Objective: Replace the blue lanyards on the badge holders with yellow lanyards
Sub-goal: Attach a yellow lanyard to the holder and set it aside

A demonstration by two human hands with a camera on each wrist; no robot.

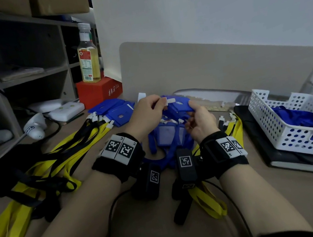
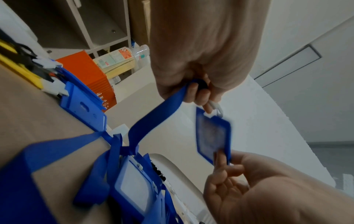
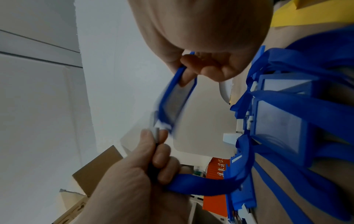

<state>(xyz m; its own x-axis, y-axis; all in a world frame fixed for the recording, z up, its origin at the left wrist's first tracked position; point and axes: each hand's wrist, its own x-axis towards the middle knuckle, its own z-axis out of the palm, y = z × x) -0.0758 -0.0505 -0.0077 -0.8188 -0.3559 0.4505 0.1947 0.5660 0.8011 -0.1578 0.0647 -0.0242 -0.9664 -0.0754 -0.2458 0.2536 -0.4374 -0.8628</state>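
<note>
Above the desk, both hands hold one blue badge holder [image 1: 180, 106] between them. My left hand [image 1: 159, 103] grips its white clip [image 2: 216, 106] and the blue lanyard [image 2: 159, 112] just behind it. My right hand [image 1: 191, 109] pinches the holder's opposite end [image 3: 176, 103]. The strap trails down to a pile of blue holders with blue lanyards [image 1: 167, 137] under the hands. Holders fitted with yellow lanyards [image 1: 114, 111] lie at the left. Loose yellow lanyards [image 1: 235, 125] lie to the right of my right wrist.
A white perforated basket [image 1: 271, 110] with blue lanyards stands at the right on a dark pad. A tangle of yellow and black straps [image 1: 36, 175] covers the left desk. A red box [image 1: 99, 93] with a bottle [image 1: 88, 57] stands behind, beside the grey divider [image 1: 204, 64].
</note>
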